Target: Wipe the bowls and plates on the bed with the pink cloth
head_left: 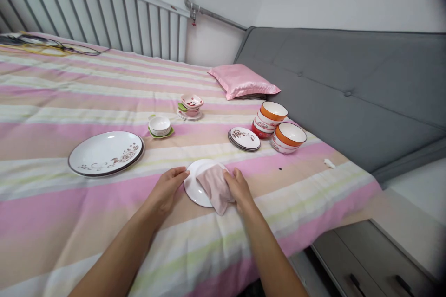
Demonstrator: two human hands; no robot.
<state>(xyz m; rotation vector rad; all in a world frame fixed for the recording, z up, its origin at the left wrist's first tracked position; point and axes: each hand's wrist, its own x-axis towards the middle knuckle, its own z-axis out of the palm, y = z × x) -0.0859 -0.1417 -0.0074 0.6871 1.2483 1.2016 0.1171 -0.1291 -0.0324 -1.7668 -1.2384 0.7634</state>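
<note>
A small white plate with a dark rim (196,191) is held in front of me above the striped bedspread. My left hand (169,189) pinches its left edge between thumb and fingers. On the plate's right side my right hand (239,189) grips a pale pink cloth (216,188), which covers part of the plate and hangs over its near edge. The fingers of my right hand are partly hidden behind the cloth and plate. Just beyond stands a stack of small flowered plates (245,139).
Large oval plates (106,153) lie at left. Small white dishes (160,125) and pink dishes (191,102) sit farther back. Orange-rimmed bowls (288,138) stand at right, near the grey headboard (348,74). A pink pillow (244,80) and cables (45,44) lie behind.
</note>
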